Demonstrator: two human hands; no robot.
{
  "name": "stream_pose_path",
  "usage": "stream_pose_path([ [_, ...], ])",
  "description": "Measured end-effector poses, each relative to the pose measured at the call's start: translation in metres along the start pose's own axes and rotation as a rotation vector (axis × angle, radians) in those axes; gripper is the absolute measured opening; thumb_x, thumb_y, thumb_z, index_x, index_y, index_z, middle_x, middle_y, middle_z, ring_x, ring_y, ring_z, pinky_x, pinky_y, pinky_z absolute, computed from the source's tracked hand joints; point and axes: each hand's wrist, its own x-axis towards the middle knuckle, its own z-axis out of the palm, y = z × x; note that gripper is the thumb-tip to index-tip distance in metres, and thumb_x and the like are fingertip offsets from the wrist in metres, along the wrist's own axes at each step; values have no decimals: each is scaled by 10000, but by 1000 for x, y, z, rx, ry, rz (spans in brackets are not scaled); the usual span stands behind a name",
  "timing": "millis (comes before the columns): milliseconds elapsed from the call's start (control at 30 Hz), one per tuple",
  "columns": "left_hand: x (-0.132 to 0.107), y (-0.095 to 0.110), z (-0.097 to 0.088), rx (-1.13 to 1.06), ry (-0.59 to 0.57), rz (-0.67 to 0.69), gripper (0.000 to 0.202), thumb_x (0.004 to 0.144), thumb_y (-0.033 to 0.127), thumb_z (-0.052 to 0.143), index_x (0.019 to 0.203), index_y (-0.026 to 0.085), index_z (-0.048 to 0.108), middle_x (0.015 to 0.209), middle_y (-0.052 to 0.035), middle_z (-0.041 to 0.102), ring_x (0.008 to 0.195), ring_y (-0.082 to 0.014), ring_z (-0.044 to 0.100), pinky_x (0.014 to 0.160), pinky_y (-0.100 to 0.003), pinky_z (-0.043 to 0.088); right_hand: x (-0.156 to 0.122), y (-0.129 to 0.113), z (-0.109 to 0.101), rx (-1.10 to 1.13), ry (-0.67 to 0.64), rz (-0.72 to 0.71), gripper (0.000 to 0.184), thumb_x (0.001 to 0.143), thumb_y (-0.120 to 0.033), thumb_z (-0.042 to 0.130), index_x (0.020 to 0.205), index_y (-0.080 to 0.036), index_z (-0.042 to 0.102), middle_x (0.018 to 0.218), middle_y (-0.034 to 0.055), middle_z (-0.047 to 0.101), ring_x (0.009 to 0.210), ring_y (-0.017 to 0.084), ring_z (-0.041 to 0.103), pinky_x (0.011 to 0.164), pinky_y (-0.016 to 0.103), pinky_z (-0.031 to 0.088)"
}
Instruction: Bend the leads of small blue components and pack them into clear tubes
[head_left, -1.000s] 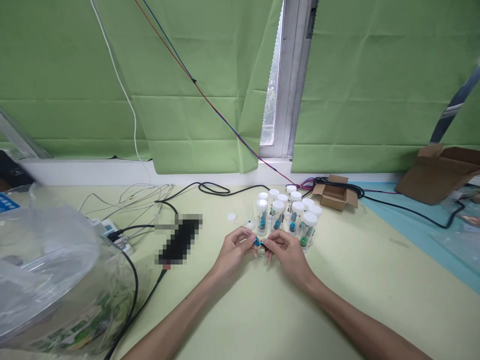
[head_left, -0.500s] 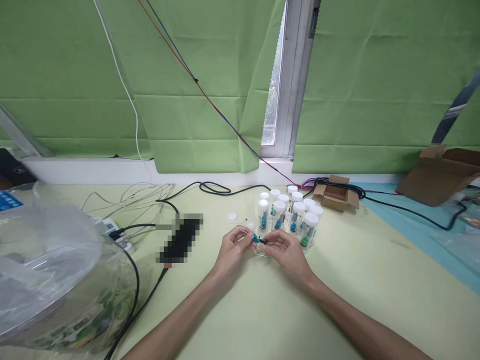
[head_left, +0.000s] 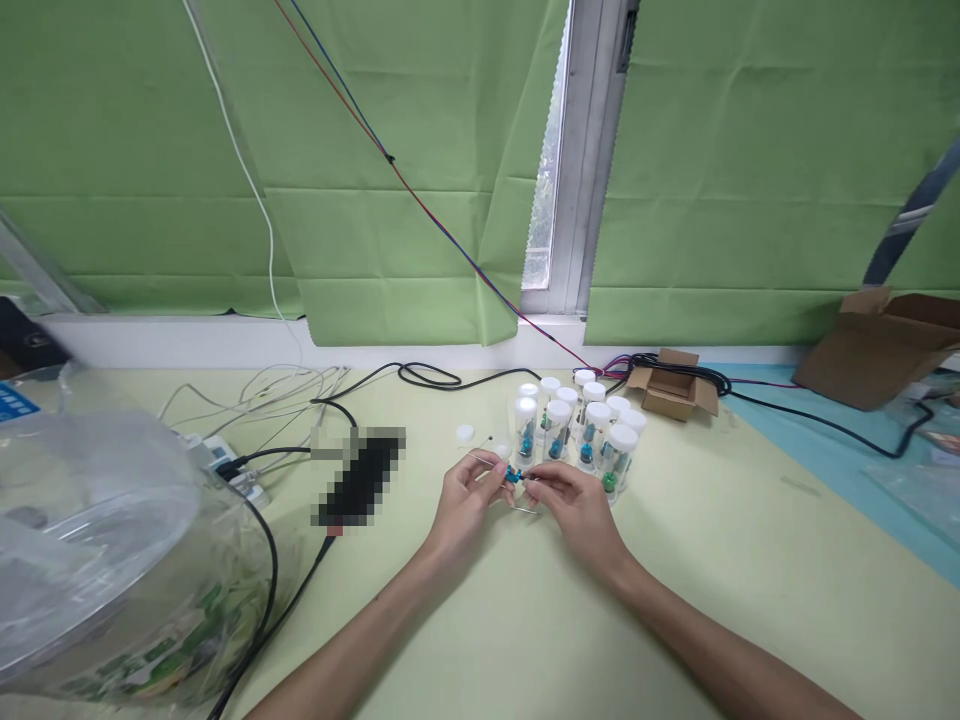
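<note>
Blue component (head_left: 513, 474): held between both hands, just in front of the capped vials (head_left: 598, 425).
Long axis: its wire leads run left-right.
Left hand (head_left: 466, 497): pinches its left end.
Right hand (head_left: 574, 502): pinches its right end, equally near.

About eleven white-capped vials (head_left: 556, 425) stand at the far middle of the desk (head_left: 675, 560), with two loose white caps (head_left: 465, 432) left of them. Two cardboard boxes sit far right, a small box (head_left: 670, 392) and a large box (head_left: 877, 345), and one plastic bag (head_left: 97, 560) lies near left. Two hands, left hand (head_left: 469, 497) and right hand (head_left: 576, 502), pinch one blue part (head_left: 513, 474).
</note>
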Motion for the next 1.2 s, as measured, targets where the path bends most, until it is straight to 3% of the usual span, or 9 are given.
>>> stream_pose_path([
  [533, 0, -2, 0, 85, -73, 93, 203, 786, 336, 690, 797, 169, 574, 727, 14, 586, 572, -129, 600, 634, -294, 503, 3, 5, 2, 195, -10, 118, 298, 827, -462, 648, 807, -179, 557, 646, 8, 647, 501, 163, 639, 449, 269, 518],
  [733, 0, -4, -1, 42, -27, 57, 216, 772, 348, 702, 794, 174, 576, 751, 14, 597, 592, -129, 607, 670, -305, 506, 3, 3, 3, 176, -8, 110, 304, 836, -471, 631, 814, -173, 573, 673, 16, 655, 528, 161, 648, 476, 270, 526],
  [933, -2, -3, 0, -31, 38, 13, 226, 746, 353, 725, 793, 174, 596, 712, 10, 601, 619, -128, 599, 660, -279, 505, 0, 2, 3, 143, -49, 76, 280, 765, -381, 724, 911, -189, 583, 737, 10, 655, 626, 173, 654, 571, 293, 542],
  [1200, -3, 1, 2, -30, 16, 12, 221, 737, 347, 734, 782, 176, 601, 725, 11, 605, 608, -118, 589, 653, -272, 502, -2, 3, 3, 86, -76, 49, 228, 849, -408, 633, 885, -188, 583, 695, 3, 628, 559, 155, 619, 502, 269, 495],
])
